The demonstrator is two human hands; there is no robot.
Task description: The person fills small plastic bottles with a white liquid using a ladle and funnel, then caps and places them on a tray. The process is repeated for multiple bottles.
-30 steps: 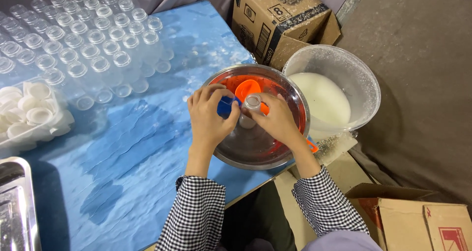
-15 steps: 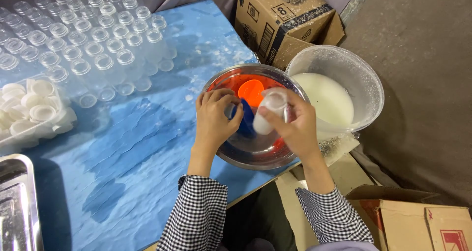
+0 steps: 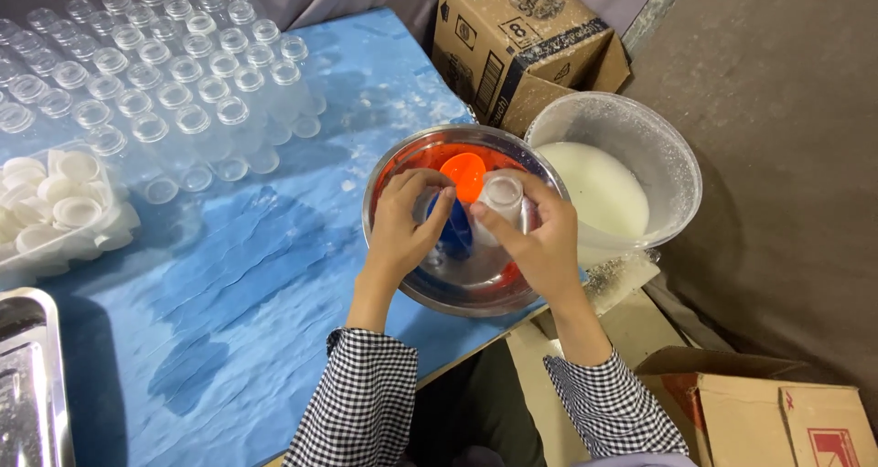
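Observation:
Both hands are over a steel bowl (image 3: 402, 161) whose inside looks orange-red. My right hand (image 3: 540, 238) grips a small clear plastic bottle (image 3: 501, 196), its open mouth facing up. My left hand (image 3: 407, 225) has its fingers curled at the bottle's left side, over a blue funnel-like piece (image 3: 455, 232). An orange scoop (image 3: 464, 174) lies in the bowl behind the hands. Whether the left hand grips the blue piece or only touches the bottle is hard to tell.
Several rows of empty clear bottles (image 3: 174, 74) stand on the blue sheet (image 3: 247, 275) at far left. A tray of white caps (image 3: 55, 206) is at the left edge. A white bucket of milky liquid (image 3: 608, 170) and cardboard boxes (image 3: 521, 42) are to the right.
The right hand has brought the bottle down and upright over the bowl; the left hand has closed in beside it. The view has shifted slightly.

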